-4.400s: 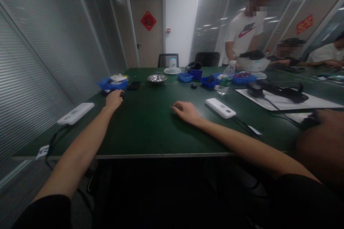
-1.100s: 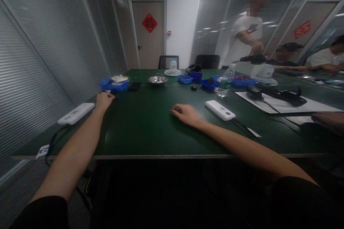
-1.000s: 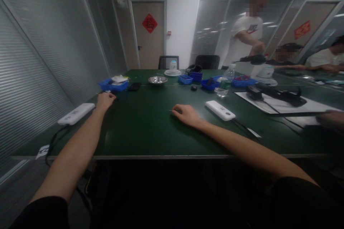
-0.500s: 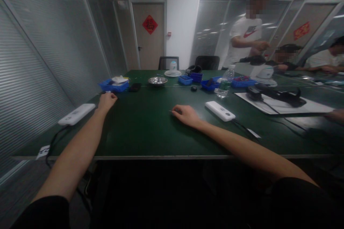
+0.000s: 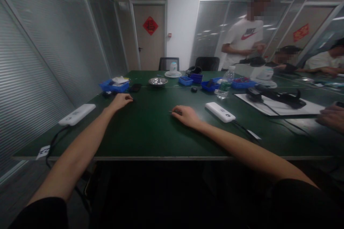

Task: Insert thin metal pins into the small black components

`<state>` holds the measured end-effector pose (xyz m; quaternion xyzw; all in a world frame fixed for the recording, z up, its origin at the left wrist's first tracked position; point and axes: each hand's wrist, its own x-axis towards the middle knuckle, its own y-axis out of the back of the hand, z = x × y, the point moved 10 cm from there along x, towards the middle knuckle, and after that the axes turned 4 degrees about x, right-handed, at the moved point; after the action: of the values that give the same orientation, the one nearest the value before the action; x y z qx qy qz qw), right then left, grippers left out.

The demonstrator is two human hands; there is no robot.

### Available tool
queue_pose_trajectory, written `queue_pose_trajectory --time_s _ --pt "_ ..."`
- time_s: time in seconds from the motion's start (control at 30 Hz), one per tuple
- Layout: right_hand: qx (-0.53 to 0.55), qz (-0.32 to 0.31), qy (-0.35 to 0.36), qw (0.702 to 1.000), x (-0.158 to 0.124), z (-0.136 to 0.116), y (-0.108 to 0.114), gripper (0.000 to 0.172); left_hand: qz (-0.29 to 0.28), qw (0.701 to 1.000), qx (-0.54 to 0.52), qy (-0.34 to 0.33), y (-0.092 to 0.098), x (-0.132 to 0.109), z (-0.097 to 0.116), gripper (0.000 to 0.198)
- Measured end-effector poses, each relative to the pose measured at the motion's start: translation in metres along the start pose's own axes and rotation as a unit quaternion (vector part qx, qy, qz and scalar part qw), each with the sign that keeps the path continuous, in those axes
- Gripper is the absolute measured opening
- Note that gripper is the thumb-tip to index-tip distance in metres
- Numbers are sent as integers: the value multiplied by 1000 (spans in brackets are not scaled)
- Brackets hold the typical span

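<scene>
My left hand [image 5: 122, 101] is over the green table [image 5: 150, 128], thumb and fingertips pinched together at a small dark thing too small to name. A blue tray [image 5: 115, 86] with white and yellow items lies just beyond it, beside a black flat object [image 5: 135, 87]. My right hand [image 5: 185, 115] rests on the table right of the middle, its fingers closed round something small and thin whose tip points left. One white power bank [image 5: 219, 112] with a cable sits right of my right hand, another [image 5: 77, 114] left of my left forearm.
A metal bowl [image 5: 157, 82], blue bins [image 5: 185, 80], a small black object [image 5: 194, 89] and a water bottle [image 5: 226, 83] stand farther back. On the right, black gear [image 5: 279, 96] lies on a white board [image 5: 311, 110], near another person's hand [image 5: 333, 117]. One person [image 5: 242, 37] stands behind.
My left hand has moved right, away from the blue tray, with a dark thing at its fingertips. My right hand has stayed put. The other person's hand at the right edge shows more.
</scene>
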<state>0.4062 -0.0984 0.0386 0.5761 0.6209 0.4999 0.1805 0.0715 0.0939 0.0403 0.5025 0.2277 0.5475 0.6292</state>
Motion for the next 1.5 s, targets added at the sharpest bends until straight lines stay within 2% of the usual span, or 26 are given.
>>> queue_pose_trajectory --time_s 0.07,0.13,0.2,0.27,0.33,0.53,0.77,1.1,1.3,1.5 --pt "-5 3 3 1000 0 1 0 23 -43 993 -73 -84 -23 -3 54 18" --pt "-10 4 3 1000 1 2 -1 23 -88 971 -147 -169 -47 -12 108 21" --pt "-14 5 3 1000 1 3 -1 23 -127 943 -202 -234 -67 -24 150 24" --pt "-15 6 3 1000 1 2 -1 24 -152 921 -241 -267 -81 -35 176 28" --pt "-14 6 3 1000 1 2 -1 24 -160 910 -257 -282 -86 -42 188 33" --pt "-9 -2 14 1000 0 -3 -1 24 -143 910 -233 -312 -82 -50 194 28" --pt "-5 -4 31 1000 0 -5 -2 24 -140 911 -244 -302 -84 -51 196 26" --pt "27 -24 57 998 -1 -12 -4 27 -162 905 -260 -295 -85 -54 199 25" --pt "45 -18 75 996 -2 -17 -2 26 -188 898 -273 -290 -92 -56 200 28" --pt "40 -33 93 994 -3 -20 -6 25 -175 897 -257 -314 -91 -59 205 28"
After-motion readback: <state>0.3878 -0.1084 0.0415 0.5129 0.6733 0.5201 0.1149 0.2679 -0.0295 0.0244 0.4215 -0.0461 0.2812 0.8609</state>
